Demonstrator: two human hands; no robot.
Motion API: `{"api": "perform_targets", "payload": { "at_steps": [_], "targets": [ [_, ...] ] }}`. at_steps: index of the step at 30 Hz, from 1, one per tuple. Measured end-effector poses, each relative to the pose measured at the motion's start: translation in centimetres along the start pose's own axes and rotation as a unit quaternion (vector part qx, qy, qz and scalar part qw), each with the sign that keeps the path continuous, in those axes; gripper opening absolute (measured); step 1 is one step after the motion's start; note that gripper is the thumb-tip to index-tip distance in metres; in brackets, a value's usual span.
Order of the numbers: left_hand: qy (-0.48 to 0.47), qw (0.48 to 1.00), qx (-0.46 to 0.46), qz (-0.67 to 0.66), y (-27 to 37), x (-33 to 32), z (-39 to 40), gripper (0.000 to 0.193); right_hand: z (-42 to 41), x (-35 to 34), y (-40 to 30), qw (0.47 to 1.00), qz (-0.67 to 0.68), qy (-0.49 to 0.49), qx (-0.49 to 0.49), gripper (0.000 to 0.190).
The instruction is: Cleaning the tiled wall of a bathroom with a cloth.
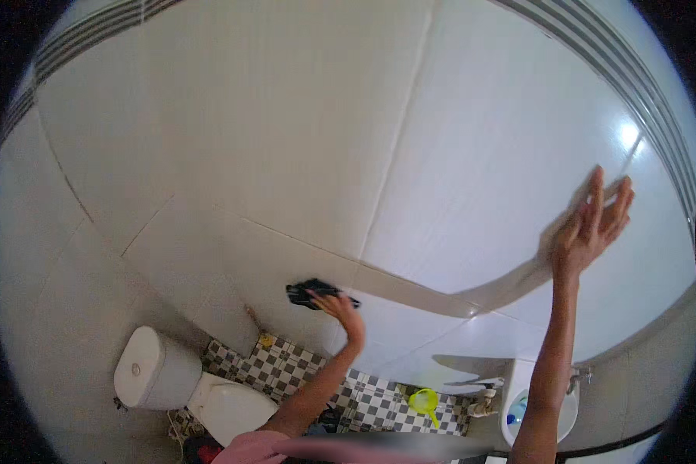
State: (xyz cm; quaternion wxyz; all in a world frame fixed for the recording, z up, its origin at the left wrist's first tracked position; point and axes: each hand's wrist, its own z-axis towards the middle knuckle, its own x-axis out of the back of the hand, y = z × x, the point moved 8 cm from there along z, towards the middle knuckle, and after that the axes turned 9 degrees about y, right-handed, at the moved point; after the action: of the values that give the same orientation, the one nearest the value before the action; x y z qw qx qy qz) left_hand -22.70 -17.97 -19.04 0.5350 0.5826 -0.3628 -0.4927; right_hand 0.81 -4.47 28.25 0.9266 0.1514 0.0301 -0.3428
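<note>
My left hand [337, 306] presses a dark, crumpled cloth [315, 293] against the lower part of the pale tiled wall [301, 145]. The cloth spreads out past the fingertips to the left, with a bit showing on the right. My right hand [593, 223] is raised at the right, above the sink, with fingers spread and nothing held. It is at the wall's glossy surface and casts a shadow there; whether the palm touches cannot be told.
A white toilet [232, 409] with its cistern [142, 368] stands lower left. At lower right a white washbasin [567, 414] with a metal tap [583, 374] holds something blue. A yellow-green dipper [423, 400] lies on the checkered floor [371, 400].
</note>
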Motion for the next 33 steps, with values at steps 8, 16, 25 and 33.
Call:
{"api": "perform_targets", "payload": {
  "at_steps": [8,16,25,33],
  "targets": [
    [-0.312,0.894,-0.32,0.037,15.3,-6.5,-14.6,0.075,-2.1,-0.5,2.0,0.995,0.032,-0.068,-0.062,0.047],
    [-0.536,0.794,-0.126,-0.258,14.8,-7.6,-19.4,0.095,-21.6,6.6,-8.3,0.858,0.407,-0.311,-0.041,0.064],
    [-0.498,0.814,-0.051,-0.294,17.2,-6.4,-19.0,0.101,-27.6,4.7,-6.3,0.892,0.321,-0.318,-0.002,0.062],
    [-0.344,0.85,-0.398,-0.002,17.9,-1.7,-17.8,0.075,-30.0,6.8,7.5,0.934,0.106,-0.298,-0.168,0.053]
  ]
}}
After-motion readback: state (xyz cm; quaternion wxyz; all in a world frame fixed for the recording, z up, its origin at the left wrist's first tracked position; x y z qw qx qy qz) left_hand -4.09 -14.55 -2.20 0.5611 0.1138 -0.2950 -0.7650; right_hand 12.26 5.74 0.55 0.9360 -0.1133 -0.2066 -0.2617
